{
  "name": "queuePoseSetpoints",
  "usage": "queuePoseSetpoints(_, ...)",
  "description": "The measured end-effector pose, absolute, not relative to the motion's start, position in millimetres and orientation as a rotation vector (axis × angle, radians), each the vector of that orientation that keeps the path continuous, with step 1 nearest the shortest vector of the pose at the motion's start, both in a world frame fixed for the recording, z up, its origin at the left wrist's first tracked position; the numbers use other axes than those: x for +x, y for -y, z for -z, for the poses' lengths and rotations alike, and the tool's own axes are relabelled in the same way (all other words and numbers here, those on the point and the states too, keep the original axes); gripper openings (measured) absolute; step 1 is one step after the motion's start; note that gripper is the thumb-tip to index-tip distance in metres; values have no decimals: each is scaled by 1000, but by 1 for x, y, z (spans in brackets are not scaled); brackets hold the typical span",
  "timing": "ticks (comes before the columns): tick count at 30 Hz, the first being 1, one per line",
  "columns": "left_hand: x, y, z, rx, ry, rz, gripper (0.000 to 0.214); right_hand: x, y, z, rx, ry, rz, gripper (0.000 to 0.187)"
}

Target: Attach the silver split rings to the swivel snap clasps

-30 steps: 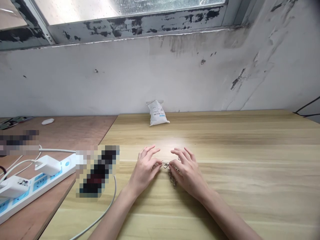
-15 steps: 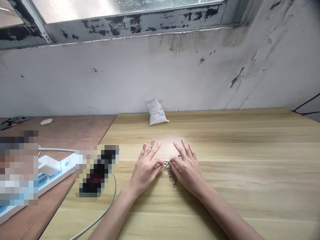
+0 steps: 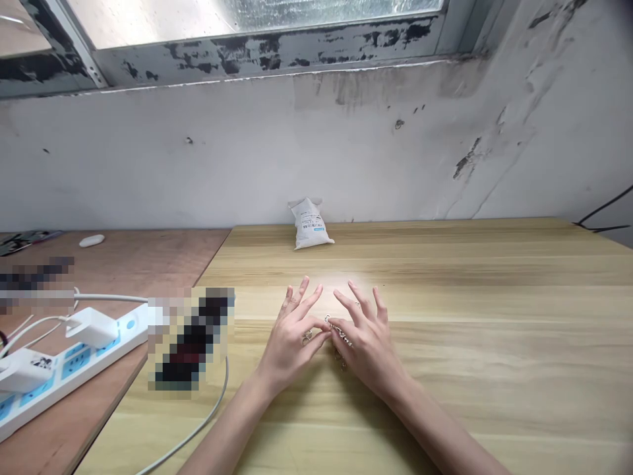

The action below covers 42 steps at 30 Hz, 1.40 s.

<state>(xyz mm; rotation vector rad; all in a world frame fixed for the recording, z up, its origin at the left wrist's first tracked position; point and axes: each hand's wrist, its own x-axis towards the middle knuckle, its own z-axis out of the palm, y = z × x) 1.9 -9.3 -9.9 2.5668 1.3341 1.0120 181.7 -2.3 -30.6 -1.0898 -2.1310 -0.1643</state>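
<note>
Over the wooden table, my left hand (image 3: 291, 342) pinches part of a silver metal chain (image 3: 342, 335) between thumb and index finger. Some metal rings (image 3: 307, 336) show inside the curl of that hand. My right hand (image 3: 368, 344) has its thumb and index finger closed on the same chain, and links run across between them. Both sets of fingertips meet or nearly meet, with a small metal loop (image 3: 327, 318) just above. The remaining fingers of both hands are spread upward. Below the right hand a few links hang in shadow. The clasp at the fingertips is mostly covered.
A white labelled packet (image 3: 312, 224) stands at the table's back by the wall. To the left lie a pixelated dark object (image 3: 192, 340), a pale cable (image 3: 217, 402) and a white power strip (image 3: 74, 369) with plugs. A small white object (image 3: 91, 241) lies farther back.
My hands have come closer together, the right one shifting left. The clasp that showed between the fingertips is now mostly hidden, and less of the hanging chain shows.
</note>
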Motion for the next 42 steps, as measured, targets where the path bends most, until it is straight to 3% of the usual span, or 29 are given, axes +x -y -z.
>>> queuePoseSetpoints(16, 3, 11, 11, 2563, -1440, -1078, 11, 184, 0, 37, -1000, 2262, 104, 27)
queuePoseSetpoints(28, -9, 5, 10, 2549, -1514, -966, 13, 187, -4, 38, -973, 2193, 178, 15)
queuePoseSetpoints(36, -7, 5, 12, 2863, -1546, -897, 19, 179, 5, 26, -1015, 2162, 43, 23)
queuePoseSetpoints(42, -11, 2, 14, 2712, -1646, -858, 13, 216, -24, 35, -1225, 2038, 79, 20)
